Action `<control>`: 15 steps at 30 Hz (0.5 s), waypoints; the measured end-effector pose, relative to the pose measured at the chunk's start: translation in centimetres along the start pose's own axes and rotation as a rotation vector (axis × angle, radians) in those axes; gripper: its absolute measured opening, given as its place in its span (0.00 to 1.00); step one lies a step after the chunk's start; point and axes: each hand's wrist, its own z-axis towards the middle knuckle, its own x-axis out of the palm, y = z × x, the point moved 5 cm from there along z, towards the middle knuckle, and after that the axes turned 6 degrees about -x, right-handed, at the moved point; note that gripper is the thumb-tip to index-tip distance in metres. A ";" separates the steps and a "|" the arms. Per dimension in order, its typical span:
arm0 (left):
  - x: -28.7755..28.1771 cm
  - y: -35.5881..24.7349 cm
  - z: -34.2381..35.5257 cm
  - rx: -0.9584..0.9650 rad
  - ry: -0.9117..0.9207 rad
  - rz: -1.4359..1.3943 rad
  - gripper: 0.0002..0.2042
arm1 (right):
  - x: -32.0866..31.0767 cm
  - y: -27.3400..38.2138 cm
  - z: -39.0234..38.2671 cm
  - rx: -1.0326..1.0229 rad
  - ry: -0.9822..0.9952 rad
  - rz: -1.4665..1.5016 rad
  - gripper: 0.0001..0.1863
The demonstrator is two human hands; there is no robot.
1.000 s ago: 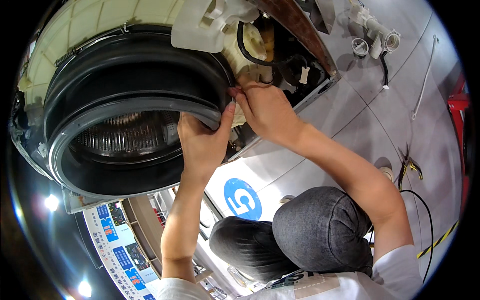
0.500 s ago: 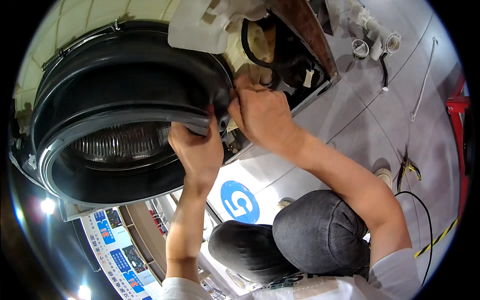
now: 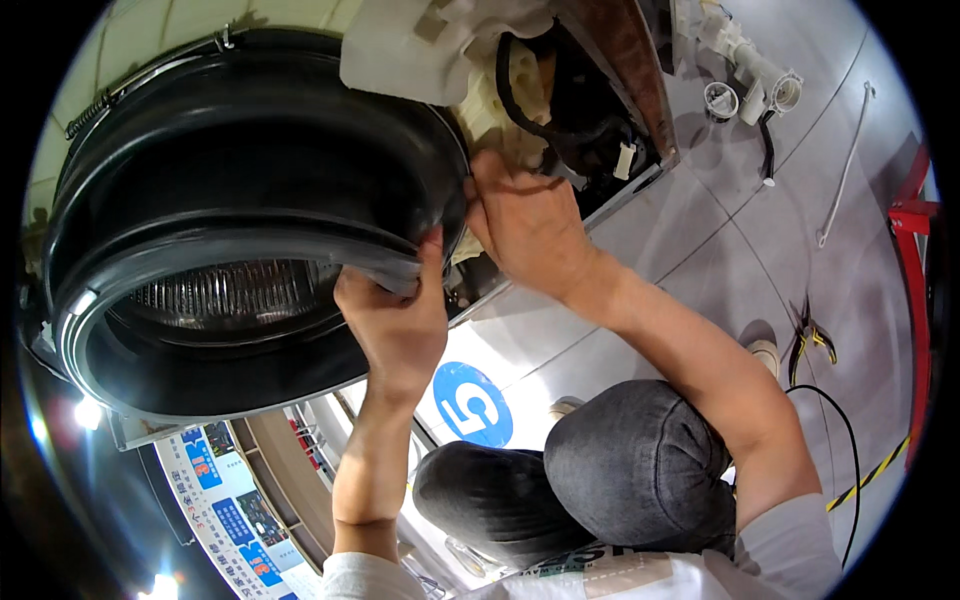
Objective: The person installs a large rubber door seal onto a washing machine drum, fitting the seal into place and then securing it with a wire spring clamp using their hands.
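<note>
A large black rubber door seal (image 3: pixel 260 90) rings the opening of a washing machine, with the ribbed metal drum (image 3: pixel 235 290) showing inside. My left hand (image 3: pixel 395 325) grips the seal's front lip at its right side, thumb on top and fingers curled beneath. Just beyond it, my right hand (image 3: pixel 530 220) is closed against the seal's outer right edge. Its fingertips are partly hidden, so what they pinch cannot be made out. A wire clamp with a coil spring (image 3: pixel 88 112) runs along the seal's upper left rim.
A white plastic part (image 3: pixel 400 50) overhangs the seal, beside a cavity with a black hose (image 3: pixel 510 90). On the tiled floor at right lie a white pump-like assembly (image 3: pixel 750 75), a thin rod (image 3: pixel 848 165) and yellow-black pliers (image 3: pixel 812 340). A red metal frame (image 3: pixel 915 240) stands far right.
The view has shifted slightly, so the seal sits a little lower left. Both hands keep their places on the seal; the right hand's fingers have moved slightly along its edge.
</note>
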 end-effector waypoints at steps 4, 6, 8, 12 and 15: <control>0.3 -3.5 -4.7 0.555 -0.213 0.519 0.32 | -0.7 -0.2 0.3 -0.117 -0.108 -0.014 0.10; 0.6 -3.9 -8.4 0.652 0.137 0.467 0.28 | -0.8 -0.3 0.5 -0.163 -0.113 -0.022 0.12; 2.6 -2.7 -10.3 0.416 0.603 0.316 0.24 | -0.4 -0.1 0.2 -0.084 -0.013 -0.050 0.12; 3.1 4.8 -10.9 0.021 0.551 0.430 0.27 | -0.6 0.6 0.5 0.008 0.107 -0.075 0.10; 0.1 5.4 -9.1 0.221 0.342 0.662 0.31 | -1.2 0.1 0.7 0.021 0.103 -0.057 0.10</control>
